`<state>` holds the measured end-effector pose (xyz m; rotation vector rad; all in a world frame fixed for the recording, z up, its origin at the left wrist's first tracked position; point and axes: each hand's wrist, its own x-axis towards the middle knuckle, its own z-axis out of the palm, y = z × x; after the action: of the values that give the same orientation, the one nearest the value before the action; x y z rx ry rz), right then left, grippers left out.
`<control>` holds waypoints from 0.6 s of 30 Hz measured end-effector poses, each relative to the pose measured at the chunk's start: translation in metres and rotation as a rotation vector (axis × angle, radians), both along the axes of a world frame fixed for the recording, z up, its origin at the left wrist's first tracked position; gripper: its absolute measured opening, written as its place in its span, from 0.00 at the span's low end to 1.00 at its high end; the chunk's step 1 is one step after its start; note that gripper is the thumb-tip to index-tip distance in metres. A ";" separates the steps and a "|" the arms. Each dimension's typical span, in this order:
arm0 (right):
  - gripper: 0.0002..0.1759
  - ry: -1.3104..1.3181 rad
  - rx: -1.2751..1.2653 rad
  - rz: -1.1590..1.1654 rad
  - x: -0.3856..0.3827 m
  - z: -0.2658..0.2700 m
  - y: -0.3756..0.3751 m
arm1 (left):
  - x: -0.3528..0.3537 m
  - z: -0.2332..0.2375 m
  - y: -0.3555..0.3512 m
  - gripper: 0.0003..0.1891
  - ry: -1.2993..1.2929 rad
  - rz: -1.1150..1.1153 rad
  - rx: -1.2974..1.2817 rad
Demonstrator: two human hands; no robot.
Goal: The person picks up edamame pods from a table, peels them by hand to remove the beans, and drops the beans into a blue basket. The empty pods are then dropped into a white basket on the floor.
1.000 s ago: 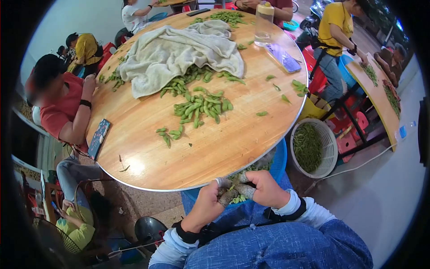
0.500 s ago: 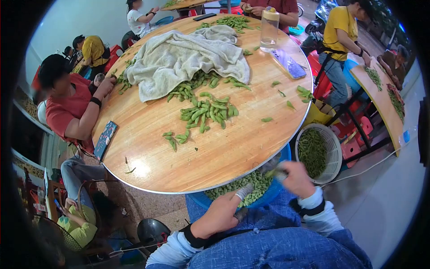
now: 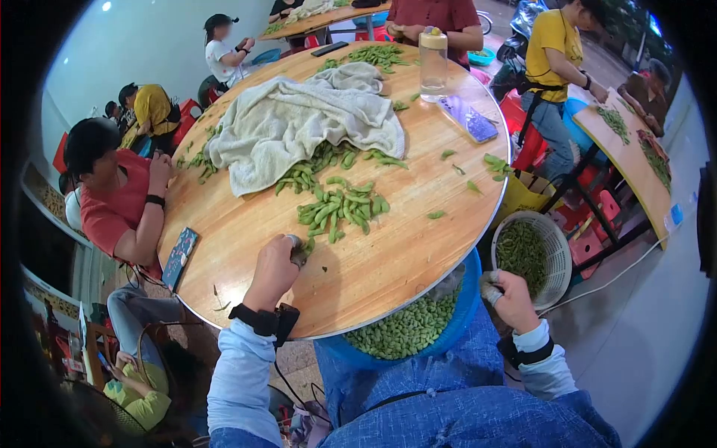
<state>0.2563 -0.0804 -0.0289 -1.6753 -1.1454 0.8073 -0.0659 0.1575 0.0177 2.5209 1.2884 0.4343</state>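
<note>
Crowding a round wooden table [image 3: 373, 261], workers sit in a busy room.

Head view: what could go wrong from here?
1. Left hand curls over loose pods near the table edge; a sweep might knock some to the floor, missing the blue basin.
2. Right hand hangs between basin and white basket; what it drops could land in the wrong one.

— Is there any writing on the dark, patterned flat case [image 3: 179, 257] at the edge of the round wooden tabletop [image 3: 373, 261]?
— Only a blurred pattern, no letters.
— What about the clear plastic bottle with the yellowish cap [image 3: 432, 63], or the phone in its mottled purple case [image 3: 469, 118]?
— Neither has a legible label. Nothing here can be read.
</note>
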 end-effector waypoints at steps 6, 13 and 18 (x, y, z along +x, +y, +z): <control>0.09 0.033 0.055 0.207 -0.040 0.037 0.019 | 0.005 0.014 -0.018 0.05 -0.030 0.193 0.064; 0.16 0.388 0.150 0.411 -0.088 0.049 0.051 | 0.031 0.024 -0.088 0.07 -0.635 -0.025 -0.703; 0.11 0.802 0.051 0.576 -0.096 0.059 0.055 | 0.043 0.021 -0.125 0.05 -0.905 -0.034 -1.213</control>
<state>0.1601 -0.0253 0.0303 -0.8019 -1.0317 1.6048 -0.0229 0.0329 0.0383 1.0922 0.7302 0.4775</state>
